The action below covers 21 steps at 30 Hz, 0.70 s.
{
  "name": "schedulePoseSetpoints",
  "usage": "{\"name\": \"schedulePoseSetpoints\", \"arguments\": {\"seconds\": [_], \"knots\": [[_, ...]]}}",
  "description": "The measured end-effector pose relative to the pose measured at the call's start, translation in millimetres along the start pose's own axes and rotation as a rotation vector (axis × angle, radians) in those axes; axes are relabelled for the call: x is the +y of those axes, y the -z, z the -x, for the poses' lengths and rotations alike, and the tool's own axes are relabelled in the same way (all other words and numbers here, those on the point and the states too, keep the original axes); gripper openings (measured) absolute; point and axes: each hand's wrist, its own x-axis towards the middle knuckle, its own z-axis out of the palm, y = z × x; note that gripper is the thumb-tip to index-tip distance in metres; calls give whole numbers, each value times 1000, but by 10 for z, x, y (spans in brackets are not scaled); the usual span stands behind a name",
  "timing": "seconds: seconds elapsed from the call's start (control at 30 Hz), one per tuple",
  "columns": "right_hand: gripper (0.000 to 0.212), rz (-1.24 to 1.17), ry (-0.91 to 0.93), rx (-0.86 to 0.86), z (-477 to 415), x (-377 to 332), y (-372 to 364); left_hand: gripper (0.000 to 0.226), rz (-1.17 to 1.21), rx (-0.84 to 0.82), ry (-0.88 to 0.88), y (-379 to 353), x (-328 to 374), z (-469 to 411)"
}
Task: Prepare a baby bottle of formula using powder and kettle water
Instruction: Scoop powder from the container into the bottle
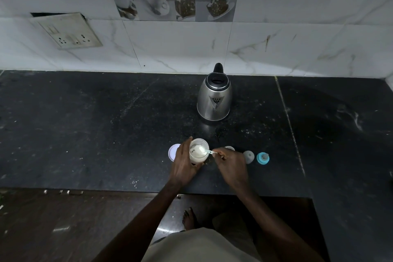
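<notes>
The left hand (182, 161) was curled round a clear powder jar (198, 154), holding it near the front of the black counter (106, 123). The right hand (230, 161) pinched the handle of a small scoop (208, 151), whose heaped bowl sat over the jar's open mouth. Both forearms reached in over the counter's edge, angling toward each other.

I counted one steel kettle (214, 97) standing well behind the jar, one white lid (173, 152) just left of it, and to the right one clear dome cap (248, 156) and one blue collar (263, 158). A pale object behind the right hand was too hidden to make out.
</notes>
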Motion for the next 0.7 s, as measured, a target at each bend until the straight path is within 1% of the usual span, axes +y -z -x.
{"name": "schedulePoseSetpoints", "arguments": {"seconds": [0.2, 0.3, 0.4, 0.53, 0.6, 0.63, 0.7], "knots": [[11, 3, 19, 16, -16, 35, -2, 92, 6, -8, 13, 5, -11, -17], [14, 44, 90, 24, -17, 28, 5, 90, 11, -8, 7, -3, -19, -16], [13, 121, 182, -16, -56, -10, -10, 91, 15, -16, 16, -14, -10, -7], [12, 71, 175, -12, -124, -43, -14, 91, 20, 1, 34, -15, -19, -9], [13, 37, 121, -29, -141, -28, -16, 92, 15, -2, 42, -14, -35, -7], [13, -8, 53, -35, -140, -34, -18, 92, 11, -5, 42, -12, -45, -7], [11, -150, -145, -43, -184, -50, -11, 93, 3, -15, 34, -8, -63, -12]]}}
